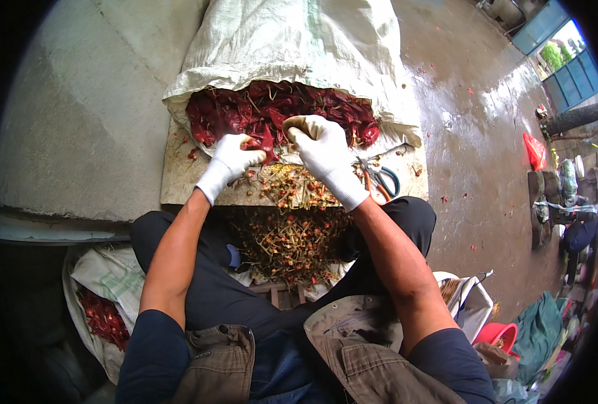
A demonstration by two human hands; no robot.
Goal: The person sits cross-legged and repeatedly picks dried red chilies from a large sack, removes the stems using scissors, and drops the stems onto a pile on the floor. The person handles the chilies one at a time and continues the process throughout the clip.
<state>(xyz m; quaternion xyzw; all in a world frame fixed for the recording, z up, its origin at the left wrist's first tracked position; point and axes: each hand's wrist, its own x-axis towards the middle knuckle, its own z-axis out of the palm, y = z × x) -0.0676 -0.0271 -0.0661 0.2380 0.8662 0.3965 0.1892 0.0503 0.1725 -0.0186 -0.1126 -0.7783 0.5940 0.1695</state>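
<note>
Dried red chili peppers (228, 111) fill the mouth of a white woven sack (299, 40) lying on a board (177, 177). My left hand (232, 159), in a white glove, grips a dried red chili (268, 144) at the sack's lower edge. Also gloved, my right hand (316, 146) is just right of it, fingertips curled together over the peppers; whether they pinch something small is hidden. Cut stems and caps (294, 184) lie on the board below both hands. Pliers or snips with orange and dark blue handles (379, 179) rest on the board beside my right wrist.
A large heap of stems (299, 242) lies between my knees. Another woven sack with red chilies (102, 313) stands at lower left. A concrete ledge (87, 126) borders the board on the left. On the right are wet floor (460, 151), a red basin (498, 336) and a green cloth (538, 333).
</note>
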